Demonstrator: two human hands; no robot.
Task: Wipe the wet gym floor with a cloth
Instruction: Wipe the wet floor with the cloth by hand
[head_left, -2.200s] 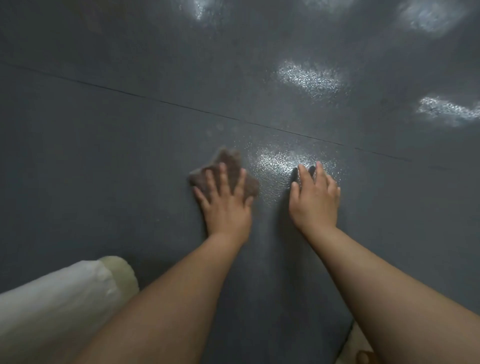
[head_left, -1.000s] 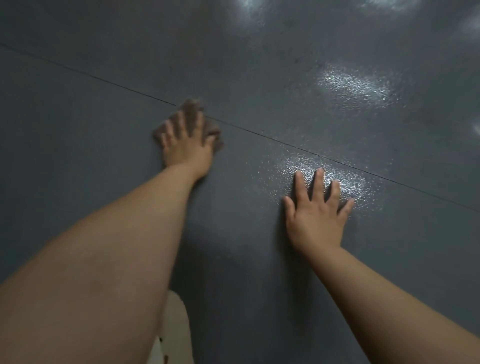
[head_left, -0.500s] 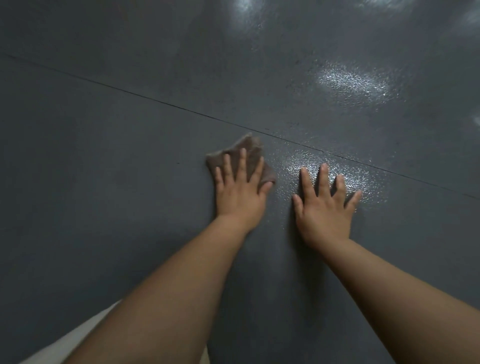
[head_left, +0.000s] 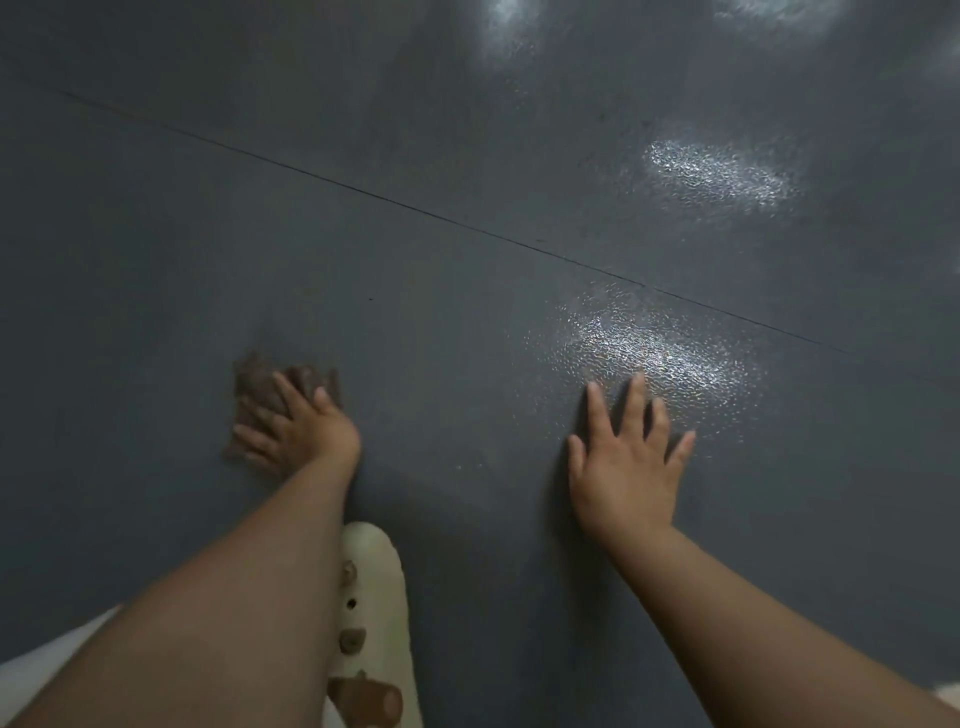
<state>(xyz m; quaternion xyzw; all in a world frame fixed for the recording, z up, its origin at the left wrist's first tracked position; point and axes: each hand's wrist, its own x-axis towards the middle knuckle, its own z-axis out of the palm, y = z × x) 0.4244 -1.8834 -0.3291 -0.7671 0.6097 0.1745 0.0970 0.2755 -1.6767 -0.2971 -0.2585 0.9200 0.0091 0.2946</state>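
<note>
left hand (head_left: 306, 431) on cloth (head_left: 265, 387) | right hand (head_left: 626, 467) on floor (head_left: 467, 130), well apart

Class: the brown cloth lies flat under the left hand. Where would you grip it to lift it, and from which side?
Probably the far edge of the cloth, pinched from above. That part shows bare beyond the left hand, whose spread fingers cover the near part; it lies flat on the floor, so only an edge offers purchase.

Left arm: bare forearm reaching forward from the lower left. Left hand (head_left: 298, 428): palm down, fingers spread flat and angled leftward, pressing the cloth (head_left: 260, 387). Right arm: bare forearm entering from the lower right. Right hand (head_left: 626, 467): palm down, fingers splayed straight, planted flat on the floor (head_left: 467, 156).
</note>
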